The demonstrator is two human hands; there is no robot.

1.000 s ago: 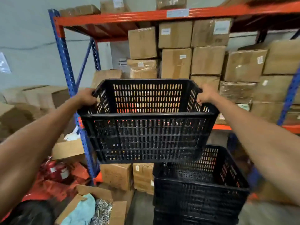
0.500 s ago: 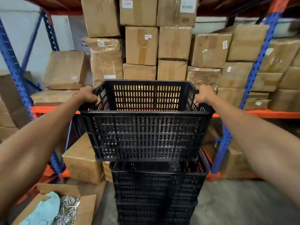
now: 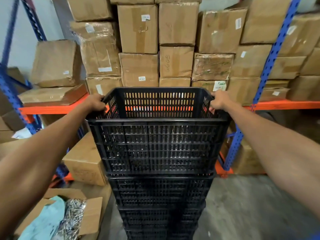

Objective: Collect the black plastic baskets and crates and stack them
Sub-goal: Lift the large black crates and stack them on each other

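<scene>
A black slotted plastic crate (image 3: 158,146) fills the middle of the head view. It rests squarely on top of a stack of black crates (image 3: 160,205) that stands on the floor. My left hand (image 3: 96,103) grips the crate's left rim near the far corner. My right hand (image 3: 218,100) grips the right rim near the far corner. The crate is empty inside. The bottom of the stack runs out of view.
A blue and orange pallet rack (image 3: 270,66) packed with cardboard boxes (image 3: 176,23) stands right behind the stack. A brown box (image 3: 84,161) sits on the floor at the left. An open carton (image 3: 72,215) with metal parts and a teal cloth lies at the lower left. Grey floor (image 3: 251,205) shows on the right.
I carried the crate over the stack and lowered it; the gap under it has closed and it now sits on the top crate. Both hands kept their grip.
</scene>
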